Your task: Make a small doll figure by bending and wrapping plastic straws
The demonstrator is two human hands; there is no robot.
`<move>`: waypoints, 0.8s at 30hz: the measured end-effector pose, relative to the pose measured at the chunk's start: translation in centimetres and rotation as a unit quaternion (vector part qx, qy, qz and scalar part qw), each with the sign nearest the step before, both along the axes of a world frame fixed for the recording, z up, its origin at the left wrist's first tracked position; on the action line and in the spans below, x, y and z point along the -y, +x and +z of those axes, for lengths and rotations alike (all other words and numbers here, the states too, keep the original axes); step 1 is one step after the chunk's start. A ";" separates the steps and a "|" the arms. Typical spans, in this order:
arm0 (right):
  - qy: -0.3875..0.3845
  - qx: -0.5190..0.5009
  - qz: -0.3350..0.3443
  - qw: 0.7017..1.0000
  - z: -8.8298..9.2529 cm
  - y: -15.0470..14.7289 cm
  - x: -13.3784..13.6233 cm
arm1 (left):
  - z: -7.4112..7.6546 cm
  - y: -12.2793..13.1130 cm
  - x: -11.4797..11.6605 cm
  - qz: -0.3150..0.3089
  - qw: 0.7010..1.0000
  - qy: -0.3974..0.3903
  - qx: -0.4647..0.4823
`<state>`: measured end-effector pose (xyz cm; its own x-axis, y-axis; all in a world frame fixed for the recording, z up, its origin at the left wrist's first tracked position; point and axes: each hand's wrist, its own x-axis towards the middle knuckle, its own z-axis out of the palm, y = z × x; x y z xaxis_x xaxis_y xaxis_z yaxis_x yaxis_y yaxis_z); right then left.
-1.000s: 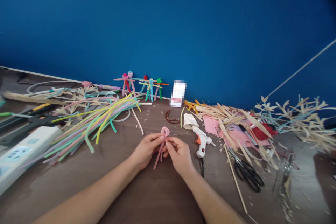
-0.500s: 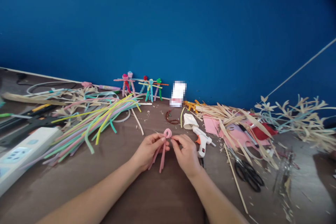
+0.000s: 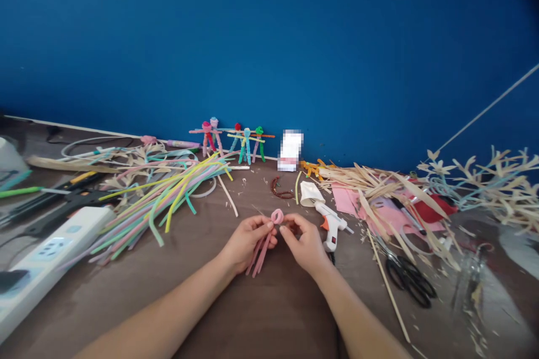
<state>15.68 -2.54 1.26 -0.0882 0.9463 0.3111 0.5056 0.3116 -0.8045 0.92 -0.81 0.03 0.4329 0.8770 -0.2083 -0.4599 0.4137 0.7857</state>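
A pink pipe cleaner [image 3: 261, 252], bent into a small round loop at the top with several strands hanging down, is held over the table. My left hand [image 3: 246, 244] pinches it just below the loop between thumb and fingers. Against the loop's right side, my right hand [image 3: 305, 241] has its fingers curled, with the fingertips at the pink pipe cleaner. Its exact grip there is partly hidden. Just right of that hand lies a white glue gun [image 3: 332, 227] with an orange trigger.
Several pipe-cleaner figures [image 3: 246, 146] stand along the blue wall. Loose pipe cleaners [image 3: 168, 196] and a white power strip [image 3: 54, 252] lie left. To the right are black-handled scissors [image 3: 410, 280], dried leaf strips [image 3: 370, 182] and pink sheets [image 3: 345, 202]. A bead bracelet [image 3: 280, 189] lies ahead.
The whole view has shifted slightly, so the table's things appear further right. My left hand still holds the pink pipe cleaner; my right fingers have moved a little at the loop.
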 end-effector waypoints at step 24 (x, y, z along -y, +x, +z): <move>0.129 0.297 0.096 0.941 8.2 -4.5 -1.4 | -0.8 0.1 -1.0 0.116 0.982 0.101 -0.112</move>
